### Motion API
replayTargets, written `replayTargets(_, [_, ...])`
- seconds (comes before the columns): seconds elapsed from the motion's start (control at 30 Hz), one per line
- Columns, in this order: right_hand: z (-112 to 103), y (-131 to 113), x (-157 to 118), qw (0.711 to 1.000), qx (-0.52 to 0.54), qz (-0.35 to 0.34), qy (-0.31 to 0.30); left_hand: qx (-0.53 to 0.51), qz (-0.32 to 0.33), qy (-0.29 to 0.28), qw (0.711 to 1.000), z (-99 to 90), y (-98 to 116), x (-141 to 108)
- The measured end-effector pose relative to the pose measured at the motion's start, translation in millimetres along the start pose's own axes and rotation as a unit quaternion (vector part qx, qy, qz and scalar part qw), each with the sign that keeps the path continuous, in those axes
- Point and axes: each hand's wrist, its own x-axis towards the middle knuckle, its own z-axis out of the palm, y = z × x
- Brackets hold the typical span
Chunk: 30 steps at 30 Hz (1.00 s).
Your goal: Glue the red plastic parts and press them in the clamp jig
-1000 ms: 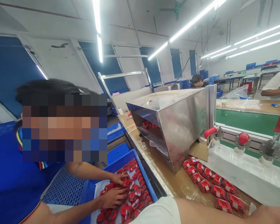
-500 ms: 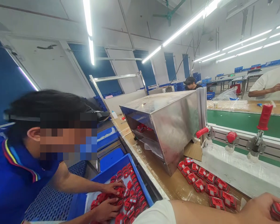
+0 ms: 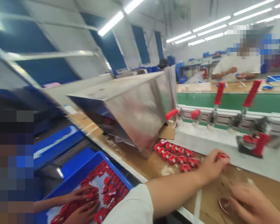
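Observation:
My left hand (image 3: 216, 165) is closed round a small red part (image 3: 223, 156) above the brown bench top, to the right of the rows of red parts (image 3: 172, 152). My right hand (image 3: 252, 199) is blurred at the lower right, its fingers bent beside a round, shiny object (image 3: 224, 205); whether it grips that object is unclear. Beyond my hands, a black and red piece (image 3: 250, 144) sits at a toggle clamp with a red handle (image 3: 262, 144) on the white ledge.
A metal box (image 3: 135, 109) stands on the bench. At the lower left, another person's hands (image 3: 84, 205) touch red parts in a blue crate (image 3: 120, 174). Across the green-sided table (image 3: 200, 101) a person in a white shirt (image 3: 238, 65) handles something small.
The view has swung right, bringing my right hand and more red-handled clamps into sight. My left hand still holds a red part, now nearer the middle of the picture.

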Motion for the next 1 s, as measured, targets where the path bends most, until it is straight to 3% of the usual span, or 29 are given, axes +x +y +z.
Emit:
replayTargets(0.1, [-10,-14,6,0.999,-0.025,-0.008,-0.018,0.015,0.035,-0.033,0.999,-3.0,8,1])
replayTargets(0.17, [-16,-14,11,1.000,-0.002,-0.015,0.022,0.055,0.051,-0.035,0.997,-5.6,10,1])
replayTargets(0.27, [-24,-9,9,0.988,0.020,0.042,0.151,0.116,0.043,-0.045,0.991,-7.2,13,-1])
replayTargets(0.37, [-28,-2,2,0.936,0.018,0.164,0.310,0.175,0.030,-0.088,0.980,-6.7,15,-4])
replayTargets(0.43, [-28,2,2,0.905,0.017,0.215,0.366,0.222,0.032,-0.112,0.968,-6.1,18,-6])
replayTargets(0.6, [-26,9,9,0.909,0.004,0.236,0.344,0.296,0.027,-0.117,0.948,-4.4,23,-8])
replayTargets(1.0, [-27,11,13,0.919,-0.056,0.218,0.323,0.330,0.039,-0.115,0.936,-3.0,26,-9])
